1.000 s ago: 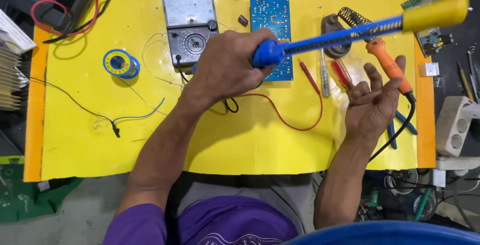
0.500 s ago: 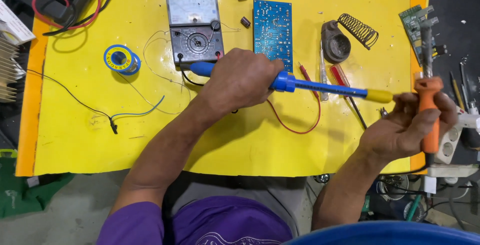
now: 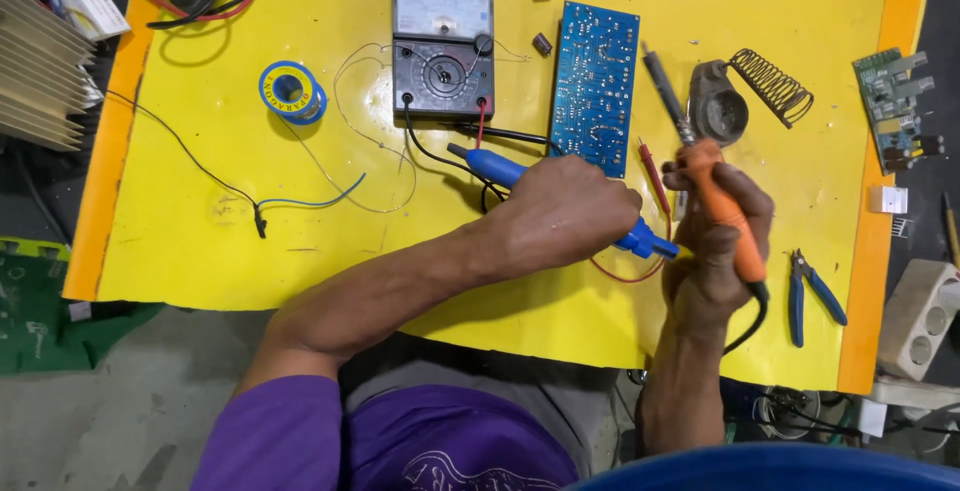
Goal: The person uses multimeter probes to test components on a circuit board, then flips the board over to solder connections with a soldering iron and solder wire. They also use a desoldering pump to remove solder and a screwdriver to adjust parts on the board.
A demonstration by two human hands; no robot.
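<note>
Since half a second ago, your right hand [image 3: 715, 241] has swung the orange-handled soldering iron [image 3: 715, 206] inward; your left hand [image 3: 565, 213] stays wrapped around the blue plastic desoldering pump [image 3: 490, 164], at six o'clock of the blue rectangular circuit board [image 3: 596, 88] on the yellow table [image 3: 220, 151].

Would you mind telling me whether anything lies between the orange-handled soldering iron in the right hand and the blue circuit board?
Little visible does. The soldering iron, held in the right hand, points up beside the circuit board; only a red probe lies on the yellow mat between them.
</note>
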